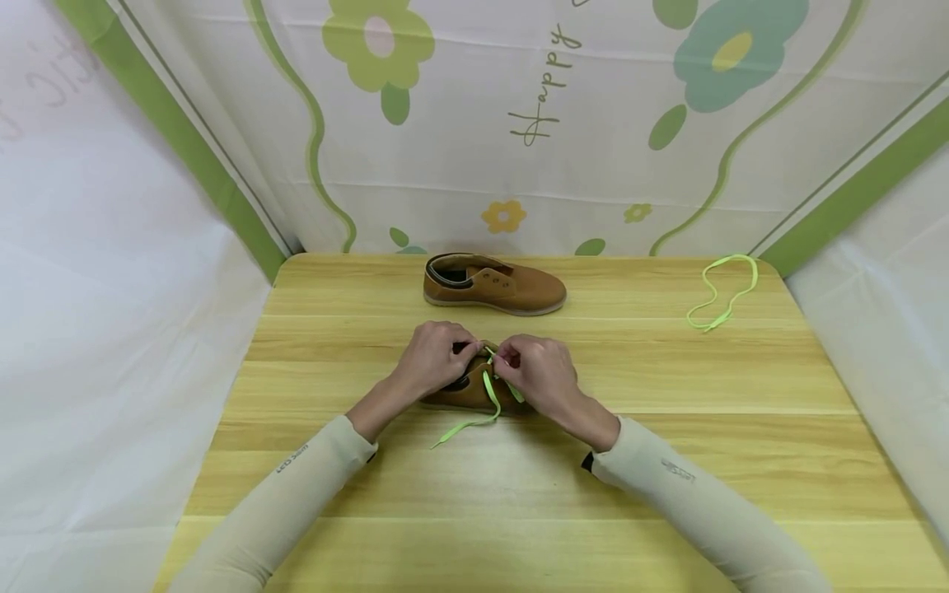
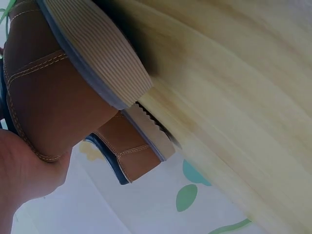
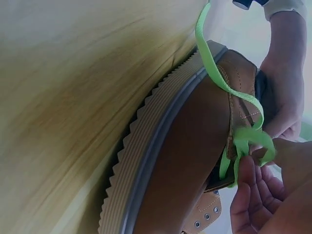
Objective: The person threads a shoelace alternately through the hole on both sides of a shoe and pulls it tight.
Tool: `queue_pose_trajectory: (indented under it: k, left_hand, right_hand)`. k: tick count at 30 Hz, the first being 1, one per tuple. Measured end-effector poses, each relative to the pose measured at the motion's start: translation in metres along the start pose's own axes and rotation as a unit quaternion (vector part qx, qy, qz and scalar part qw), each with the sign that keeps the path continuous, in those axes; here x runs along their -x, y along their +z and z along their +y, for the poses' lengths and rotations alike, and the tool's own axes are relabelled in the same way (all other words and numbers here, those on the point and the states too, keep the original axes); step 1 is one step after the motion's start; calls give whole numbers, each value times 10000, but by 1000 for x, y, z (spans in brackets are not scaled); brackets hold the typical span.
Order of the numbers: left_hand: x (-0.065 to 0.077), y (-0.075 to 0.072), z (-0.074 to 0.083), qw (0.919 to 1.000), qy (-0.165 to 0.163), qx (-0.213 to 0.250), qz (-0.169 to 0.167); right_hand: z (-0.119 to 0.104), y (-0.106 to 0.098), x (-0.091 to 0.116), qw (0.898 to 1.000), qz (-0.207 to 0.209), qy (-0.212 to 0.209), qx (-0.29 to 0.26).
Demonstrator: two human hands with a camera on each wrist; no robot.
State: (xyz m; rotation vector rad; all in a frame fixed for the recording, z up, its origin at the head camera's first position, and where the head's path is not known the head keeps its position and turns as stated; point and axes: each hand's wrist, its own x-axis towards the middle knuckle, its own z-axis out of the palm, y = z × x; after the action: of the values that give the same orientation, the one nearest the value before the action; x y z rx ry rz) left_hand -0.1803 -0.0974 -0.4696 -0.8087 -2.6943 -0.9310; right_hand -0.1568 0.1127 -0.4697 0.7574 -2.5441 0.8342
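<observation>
A brown leather shoe (image 1: 460, 397) lies on the table in front of me, toe to the right. A flat neon-green shoelace (image 1: 492, 395) runs through its eyelets, with one loose end trailing onto the wood. My left hand (image 1: 430, 358) reaches over the shoe's opening; its thumb and forefinger pinch at the far eyelet flap, the fingertips partly hidden. In the right wrist view, my right hand (image 3: 258, 197) pinches the lace (image 3: 248, 100) where it loops beside the tongue. The two hands' fingertips are close together. In the left wrist view, the shoe's heel (image 2: 53, 102) shows beside my palm.
A second brown shoe (image 1: 526, 288), without a lace in its visible eyelets, stands behind the first, close to the table's back edge. Another green lace (image 1: 754, 276) lies curved at the back right. A printed curtain (image 1: 460, 165) hangs behind the wooden table (image 1: 667, 478).
</observation>
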Motion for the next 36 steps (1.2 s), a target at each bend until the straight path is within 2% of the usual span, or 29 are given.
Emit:
queue_pose_trajectory:
  k: [4, 11, 17, 23, 31, 36]
  left_hand:
    - [1, -1, 1, 10000, 21, -5, 23]
    - [2, -2, 0, 9999, 147, -22, 74]
    - [3, -3, -3, 9992, 383, 3, 67]
    - [3, -5, -4, 9983, 579, -7, -14]
    - [5, -5, -6, 9969, 776, -77, -65]
    - [7, -5, -7, 9956, 920, -152, -20]
  right_hand:
    - [-2, 2, -1, 9998, 70, 37, 189]
    - [-3, 6, -3, 9981, 254, -247, 503]
    - [-1, 7, -4, 9972, 382, -436, 465]
    - [4, 7, -4, 9972, 458, -413, 417]
    - [9, 6, -7, 9983, 239, -463, 271]
    - [10, 5, -10, 9993, -195, -283, -165]
